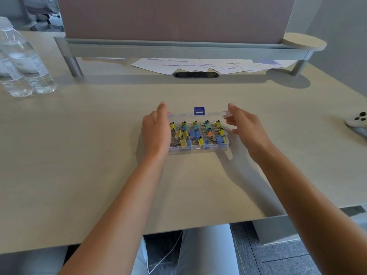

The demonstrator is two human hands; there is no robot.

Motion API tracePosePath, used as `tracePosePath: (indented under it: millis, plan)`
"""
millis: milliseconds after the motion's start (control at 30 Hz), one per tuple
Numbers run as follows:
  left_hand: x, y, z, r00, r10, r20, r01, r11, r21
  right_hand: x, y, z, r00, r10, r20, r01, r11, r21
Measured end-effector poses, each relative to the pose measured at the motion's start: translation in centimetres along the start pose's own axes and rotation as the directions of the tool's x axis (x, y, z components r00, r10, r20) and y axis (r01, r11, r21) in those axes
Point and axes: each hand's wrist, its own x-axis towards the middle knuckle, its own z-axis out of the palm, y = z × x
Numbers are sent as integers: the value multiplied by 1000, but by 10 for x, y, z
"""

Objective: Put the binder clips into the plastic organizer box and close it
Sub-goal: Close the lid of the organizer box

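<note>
A clear plastic organizer box (198,148) lies on the desk in the middle of the view. Its compartments hold several yellow, blue, teal and orange binder clips (195,133). The transparent lid (210,113) with a blue latch (199,111) is tilted up over the far edge of the box. My left hand (156,130) grips the lid's left end and covers the box's left side. At the lid's right corner, my right hand (245,126) pinches the lid between thumb and fingers.
Two water bottles (21,62) stand at the far left. A grey monitor shelf (178,48) spans the back, with loose papers (208,65) and a cable slot (195,74) under it. A white device (357,122) lies at the right edge.
</note>
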Motion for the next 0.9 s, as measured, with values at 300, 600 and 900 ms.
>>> tracePosePath:
  millis: [300, 600, 900]
  plan:
    - [-17, -30, -8, 938, 250, 242, -313, 910, 273, -21, 22, -4, 983, -177, 57, 186, 947, -261]
    - [-17, -44, -8, 864, 350, 363, -492, 742, 456, -27, 35, -2, 953, -288, 91, 300, 868, -396]
    - [-23, -40, -3, 757, 597, 266, -635, 575, 517, -29, 17, 15, 875, -452, 174, 475, 732, -488]
